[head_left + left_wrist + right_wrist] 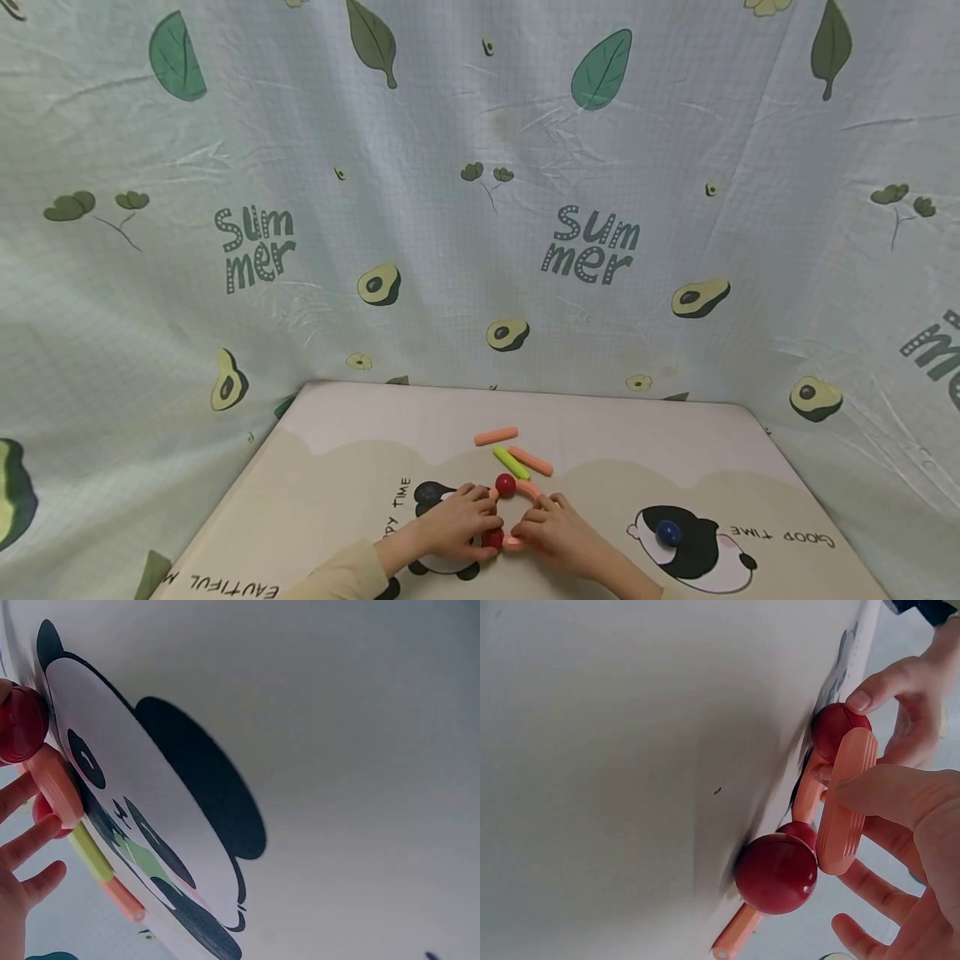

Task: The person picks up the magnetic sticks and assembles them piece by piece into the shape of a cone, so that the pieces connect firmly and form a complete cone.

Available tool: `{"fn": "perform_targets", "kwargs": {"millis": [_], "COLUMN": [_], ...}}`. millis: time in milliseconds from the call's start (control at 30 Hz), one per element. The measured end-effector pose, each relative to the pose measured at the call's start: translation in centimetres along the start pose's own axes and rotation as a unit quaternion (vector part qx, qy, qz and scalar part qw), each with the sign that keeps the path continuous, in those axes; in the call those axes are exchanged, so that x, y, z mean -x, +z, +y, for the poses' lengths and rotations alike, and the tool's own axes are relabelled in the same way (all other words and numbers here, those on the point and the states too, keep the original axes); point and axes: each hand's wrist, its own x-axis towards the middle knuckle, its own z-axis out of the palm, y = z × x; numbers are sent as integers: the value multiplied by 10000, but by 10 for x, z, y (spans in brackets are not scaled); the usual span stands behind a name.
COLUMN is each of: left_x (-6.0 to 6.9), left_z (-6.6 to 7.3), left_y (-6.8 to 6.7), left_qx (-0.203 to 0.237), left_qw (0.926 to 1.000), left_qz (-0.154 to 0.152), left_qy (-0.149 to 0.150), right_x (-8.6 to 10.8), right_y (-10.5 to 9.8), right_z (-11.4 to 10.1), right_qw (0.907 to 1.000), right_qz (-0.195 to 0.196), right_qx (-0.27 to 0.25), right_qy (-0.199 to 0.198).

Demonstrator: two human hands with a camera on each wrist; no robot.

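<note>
My left hand [461,523] holds a red ball [492,538]; its thumb presses the ball [838,729] in the right wrist view. Its other fingers lie along a ribbed orange stick [56,784] joining that ball to a second red ball [506,485]. My right hand [558,533] pinches another orange stick [847,806] between thumb and fingers. One end of this stick is close to the left-held ball, the other beside a red ball [776,874] that the right hand hides in the head view. A further orange stick [527,489] runs from the second ball toward the right fingers.
Beyond the hands lie a yellow-green stick [512,462] and two loose orange sticks, one angled [530,461] and one farther back [496,436]. A blue ball [667,533] sits to the right on the printed tabletop [337,467]. A patterned curtain [450,250] hangs behind.
</note>
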Motion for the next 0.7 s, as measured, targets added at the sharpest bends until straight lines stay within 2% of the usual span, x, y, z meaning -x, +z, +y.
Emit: {"fn": "perform_targets", "kwargs": {"millis": [400,700], "left_x": [0,-2], "left_z": [-1,2], "left_y": [1,6], "left_qx": [-103,-185], "left_qw": [9998,9995], "left_qz": [112,248], "left_qy": [97,17], "right_x": [0,-1], "right_y": [2,3], "right_z": [1,2], "right_qw": [9996,9999], "right_qz": [230,85], "right_qx": [133,113], "right_qy": [-129,-63]}}
